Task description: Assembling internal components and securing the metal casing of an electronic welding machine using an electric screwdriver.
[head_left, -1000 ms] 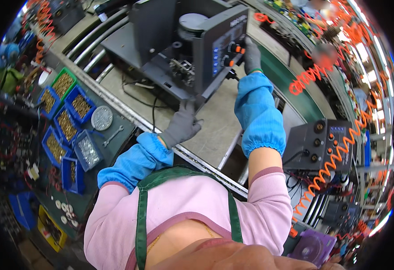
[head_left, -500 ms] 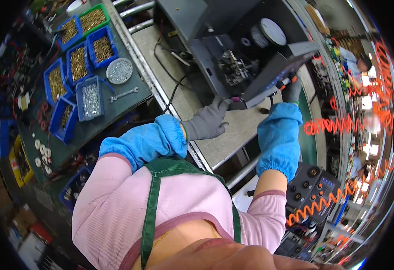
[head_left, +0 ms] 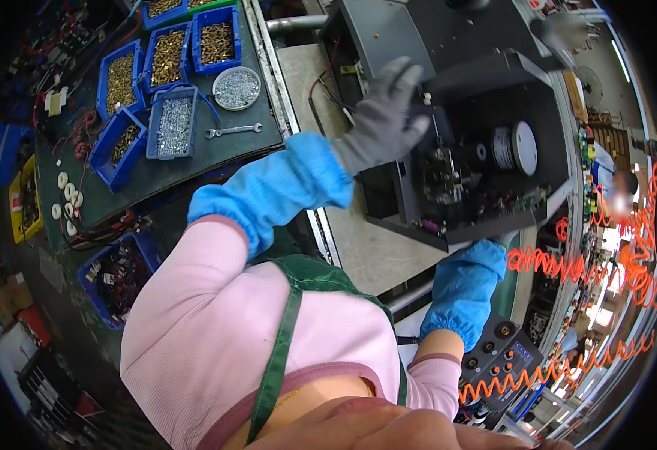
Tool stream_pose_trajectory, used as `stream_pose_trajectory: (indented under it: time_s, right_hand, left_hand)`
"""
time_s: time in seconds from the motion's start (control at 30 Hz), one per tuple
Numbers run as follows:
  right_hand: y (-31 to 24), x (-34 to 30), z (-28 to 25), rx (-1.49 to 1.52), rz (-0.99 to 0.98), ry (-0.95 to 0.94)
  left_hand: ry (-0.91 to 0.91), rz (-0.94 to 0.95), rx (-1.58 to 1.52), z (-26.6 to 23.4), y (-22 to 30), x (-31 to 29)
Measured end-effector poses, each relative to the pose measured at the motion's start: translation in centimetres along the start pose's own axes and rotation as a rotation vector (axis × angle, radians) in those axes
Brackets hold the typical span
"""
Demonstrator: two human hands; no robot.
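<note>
A dark grey machine case [head_left: 486, 229] sits on the bench with its side open. Inside are a white-flanged spool [head_left: 524, 148] and a metal feed mechanism [head_left: 442, 178]. My left hand [head_left: 384, 120], in a grey glove, is over the case's left part, by the raised grey cover panel [head_left: 388, 37]. Its fingers are stretched out, the thumb apart, and it holds nothing. I cannot tell whether it touches the case. At the case's near right edge is my right hand [head_left: 505, 238]; its fingers are hidden behind the front panel. Both forearms wear blue sleeve covers.
On the green table [head_left: 216, 161] at left stand blue bins [head_left: 118, 82] of brass-coloured parts, a round dish [head_left: 236, 88] of small silver parts and a wrench [head_left: 233, 130]. Orange coiled hoses [head_left: 553, 262] hang at right. A control panel [head_left: 499, 352] with knobs stands near right.
My left hand has moved from the case's near corner up over its left part. The case has turned, hiding its knobbed front from view. My right hand is now mostly hidden. The view has shifted.
</note>
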State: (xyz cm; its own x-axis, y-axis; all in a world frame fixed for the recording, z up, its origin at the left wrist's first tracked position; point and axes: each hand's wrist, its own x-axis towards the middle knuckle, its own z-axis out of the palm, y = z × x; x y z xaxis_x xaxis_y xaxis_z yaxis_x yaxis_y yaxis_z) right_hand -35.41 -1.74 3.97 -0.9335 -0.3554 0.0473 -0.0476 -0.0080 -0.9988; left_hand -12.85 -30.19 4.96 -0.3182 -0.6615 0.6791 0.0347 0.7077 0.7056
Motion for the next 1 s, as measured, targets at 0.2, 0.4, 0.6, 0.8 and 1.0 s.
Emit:
stream_pose_trajectory:
  time_s: [0.2,0.4,0.6,0.8,1.0]
  right_hand:
    - [1.0,-1.5,2.6,-0.022,-0.007,0.009]
    - [0.5,-4.6,0.9,-0.023,-0.007,0.087]
    - [0.8,-4.7,1.0,-0.017,-0.03,0.218]
    - [-0.5,-22.5,-5.6,-0.038,-0.024,0.25]
    - [0.4,-12.9,-1.6,-0.045,-0.009,0.328]
  left_hand:
    - [-0.216,-0.071,-0.379,5.4,-1.1,0.8]
    - [-0.148,-0.099,-0.466,5.6,-1.0,0.9]
    - [-0.2,-0.114,-0.482,5.0,-1.0,1.7]
    - [-0.234,-0.169,-0.552,3.1,-2.1,3.9]
    - [-0.227,-0.195,-0.447,2.6,-3.3,4.8]
